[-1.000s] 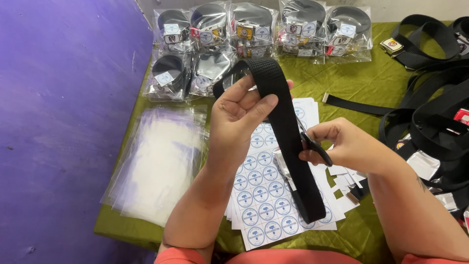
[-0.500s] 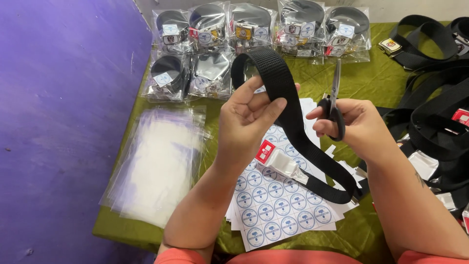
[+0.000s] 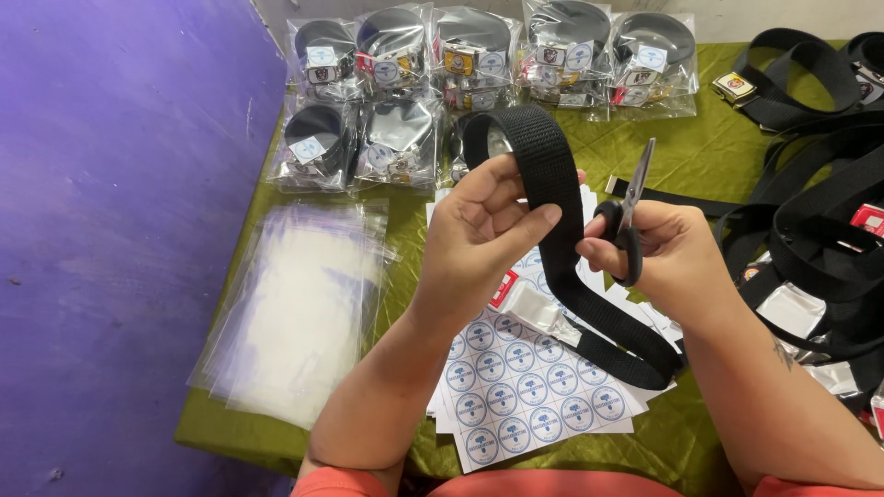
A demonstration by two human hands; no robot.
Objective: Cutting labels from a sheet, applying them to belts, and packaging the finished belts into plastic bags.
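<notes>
Bagged belts [image 3: 488,64] lie in two rows at the far edge of my green cloth [image 3: 700,156]. A stack of clear bags [image 3: 295,313] sits to my left, sticker sheets [image 3: 525,391] lie just before me, and loose black belts [image 3: 820,212] pile up on my right.

Nine bagged belts [image 3: 398,140], one pair of scissors [image 3: 629,213], one sticker sheet [image 3: 525,391], one stack of clear bags [image 3: 299,308]

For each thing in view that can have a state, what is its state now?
Left hand: shut on black belt.
Right hand: shut on scissors.
Black belt: bent over in a loop, its lower end on the sticker sheet.
Scissors: blades closed, pointing up.
Bagged belts: coiled and packed.
Clear bags: stacked flat.
</notes>
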